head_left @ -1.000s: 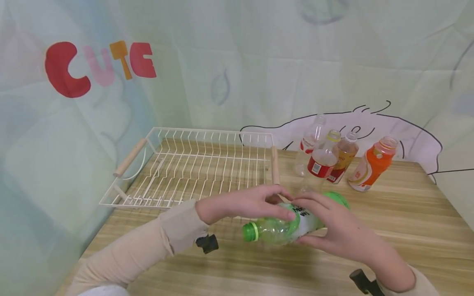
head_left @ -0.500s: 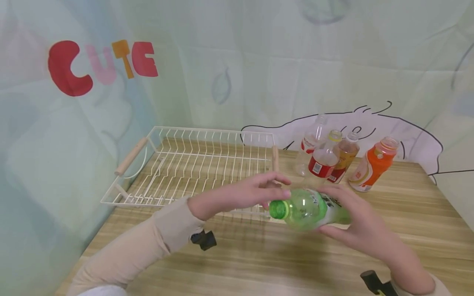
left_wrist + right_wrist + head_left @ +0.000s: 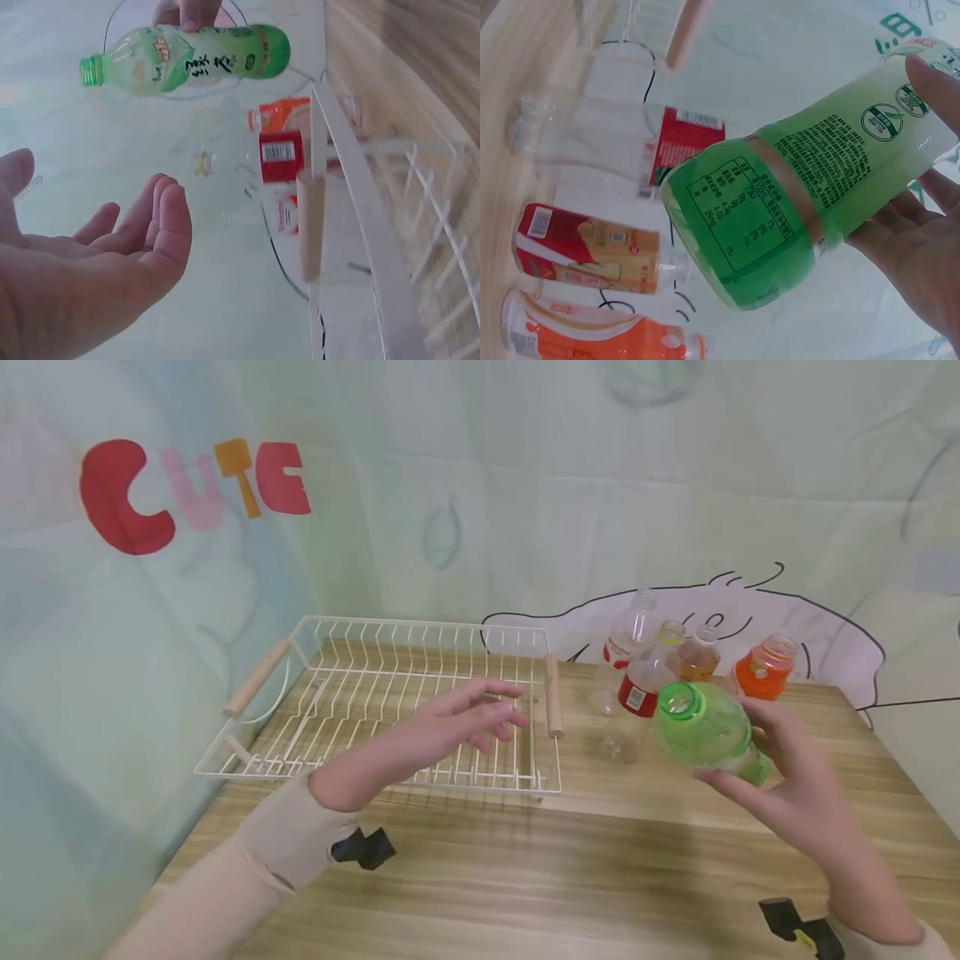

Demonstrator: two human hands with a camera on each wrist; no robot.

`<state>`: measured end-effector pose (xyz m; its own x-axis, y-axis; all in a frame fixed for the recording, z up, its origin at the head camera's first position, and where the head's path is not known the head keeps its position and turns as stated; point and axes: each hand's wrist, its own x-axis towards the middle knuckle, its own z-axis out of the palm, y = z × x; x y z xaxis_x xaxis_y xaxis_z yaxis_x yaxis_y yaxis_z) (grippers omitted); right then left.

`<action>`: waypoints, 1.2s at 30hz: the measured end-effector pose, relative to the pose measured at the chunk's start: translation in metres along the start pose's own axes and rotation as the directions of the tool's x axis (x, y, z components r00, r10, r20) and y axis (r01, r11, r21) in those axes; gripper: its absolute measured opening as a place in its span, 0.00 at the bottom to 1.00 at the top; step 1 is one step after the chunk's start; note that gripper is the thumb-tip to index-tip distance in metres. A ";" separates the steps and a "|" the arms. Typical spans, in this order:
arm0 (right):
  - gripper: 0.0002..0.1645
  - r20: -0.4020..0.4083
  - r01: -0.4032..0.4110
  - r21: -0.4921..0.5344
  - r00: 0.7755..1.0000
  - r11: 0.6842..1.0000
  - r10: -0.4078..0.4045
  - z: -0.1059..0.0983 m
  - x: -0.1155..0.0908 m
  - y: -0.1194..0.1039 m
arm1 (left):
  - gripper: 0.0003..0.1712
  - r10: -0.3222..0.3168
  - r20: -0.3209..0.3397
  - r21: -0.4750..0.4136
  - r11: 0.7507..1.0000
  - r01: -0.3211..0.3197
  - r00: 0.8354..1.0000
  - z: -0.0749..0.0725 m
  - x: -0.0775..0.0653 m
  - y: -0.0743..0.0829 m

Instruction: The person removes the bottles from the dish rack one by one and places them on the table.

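Observation:
My right hand [image 3: 798, 781] holds a green tea bottle [image 3: 708, 731] above the table, fingers and thumb round its body. In the head view its neck points toward the camera and shows a green ring; whether a cap is on it I cannot tell. The left wrist view shows the bottle [image 3: 199, 60] nearly side-on, with its label. The right wrist view catches its green base end [image 3: 739, 225]. My left hand [image 3: 453, 722] hovers over the right part of a white wire dish rack [image 3: 420, 789], fingers loosely curved, and nothing is seen in it.
Behind the held bottle stand a clear bottle with a red label [image 3: 641, 693], another clear bottle [image 3: 618, 652], an amber drink bottle [image 3: 697, 658] and an orange bottle [image 3: 763, 668]. The rack has wooden handles [image 3: 553, 697]. A printed curtain [image 3: 450, 485] hangs behind the wooden table [image 3: 525, 877].
Both hands were at the green bottle. My left hand has come away to the left, over the rack. My right hand has raised the bottle, moved it right and turned its neck toward the camera.

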<state>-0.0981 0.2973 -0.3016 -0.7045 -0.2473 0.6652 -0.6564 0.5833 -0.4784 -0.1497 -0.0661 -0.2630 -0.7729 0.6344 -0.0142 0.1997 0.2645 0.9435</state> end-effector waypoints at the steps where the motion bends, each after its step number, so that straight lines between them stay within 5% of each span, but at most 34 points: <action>1: 0.56 -0.007 -0.025 0.002 1.000 1.000 0.025 -0.001 0.000 0.002 | 0.25 0.006 -0.028 0.011 1.000 -0.005 1.000 -0.003 -0.003 -0.003; 5: 0.54 -0.063 -0.148 0.033 0.987 0.988 0.150 -0.005 0.000 0.005 | 0.25 0.056 -0.155 0.112 0.993 -0.039 0.986 -0.011 -0.015 -0.017; 9: 0.54 -0.130 -0.216 0.067 0.966 0.974 0.224 -0.005 0.000 0.010 | 0.25 0.144 -0.272 0.246 0.966 -0.075 0.951 -0.017 -0.029 -0.034; 18: 0.48 -0.208 -0.368 0.031 0.907 0.929 0.366 -0.007 -0.001 0.033 | 0.28 0.227 -0.461 0.470 0.882 0.020 0.858 -0.031 -0.062 -0.070; 22: 0.45 -0.226 -0.440 0.023 0.873 0.898 0.433 -0.008 0.000 0.045 | 0.28 0.254 -0.496 0.518 0.854 0.048 0.830 -0.036 -0.070 -0.086; 28: 0.42 -0.232 -0.542 0.032 0.813 0.840 0.534 -0.003 -0.002 0.067 | 0.26 0.289 -0.469 0.569 0.822 0.035 0.835 -0.043 -0.077 -0.108; 36: 0.43 -0.180 -0.680 0.033 0.717 0.733 0.673 0.010 -0.002 0.088 | 0.29 0.328 -0.399 0.721 0.689 0.071 0.856 -0.043 -0.077 -0.123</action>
<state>-0.1569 0.3415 -0.3506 -0.8985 0.3548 0.2583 -0.0110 0.5701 -0.8215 -0.1410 -0.1789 -0.3641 -0.8363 0.3403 0.4298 0.5168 0.7511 0.4108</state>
